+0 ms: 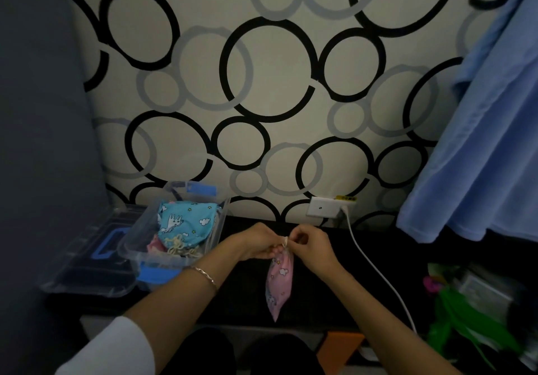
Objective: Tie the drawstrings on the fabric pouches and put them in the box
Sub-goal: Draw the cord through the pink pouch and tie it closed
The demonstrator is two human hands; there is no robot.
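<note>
Head view: left hand (256,243) and right hand (313,245) both pinch the pale drawstring (285,240) atop the hanging pink printed fabric pouch (279,283), near the clear plastic box (174,229) of pouches. To tie well, keep the cord taut and cinch the knot against the gathered neck.

Dimly lit throughout. Backed by a cream wall (276,83) patterned with overlapping black and grey rings. Flanked at left by a dark grey panel (37,112), at right by hanging blue cloth (480,142). Below, a black desk (314,302). Just above its far edge, a white socket (321,207), with a white cable (378,270) trailing toward the near right corner.
</note>
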